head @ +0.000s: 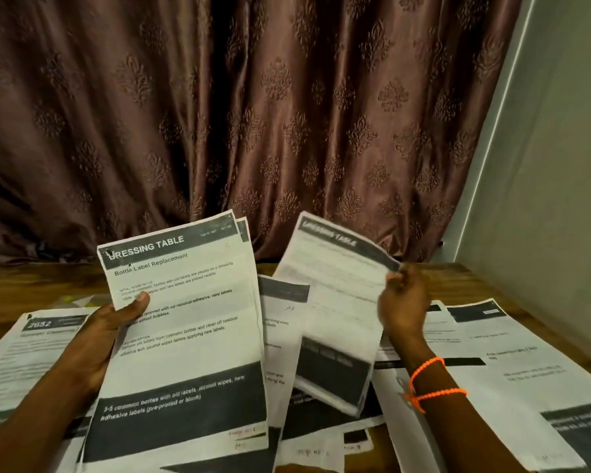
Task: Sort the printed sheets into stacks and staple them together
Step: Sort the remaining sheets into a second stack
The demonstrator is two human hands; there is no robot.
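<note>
My left hand (115,327) grips a small sheaf of printed sheets (191,336) headed "DRESSING TABLE", held upright above the table, thumb on the front page. A second page edge shows behind its top right corner. My right hand (401,307) pinches the right edge of another single "DRESSING TABLE" sheet (338,312), lifted and tilted, blurred by motion. Under both, more printed sheets lie spread on the wooden table: one headed "2632" (31,343) at the left, a loose pile (492,363) at the right and overlapping pages (280,336) in the middle. No stapler is visible.
A brown patterned curtain (253,114) hangs behind the wooden table (458,278). A pale wall (560,165) closes the right side. An orange bracelet (427,387) circles my right wrist. Something yellowish (70,298) peeks out behind the left sheets.
</note>
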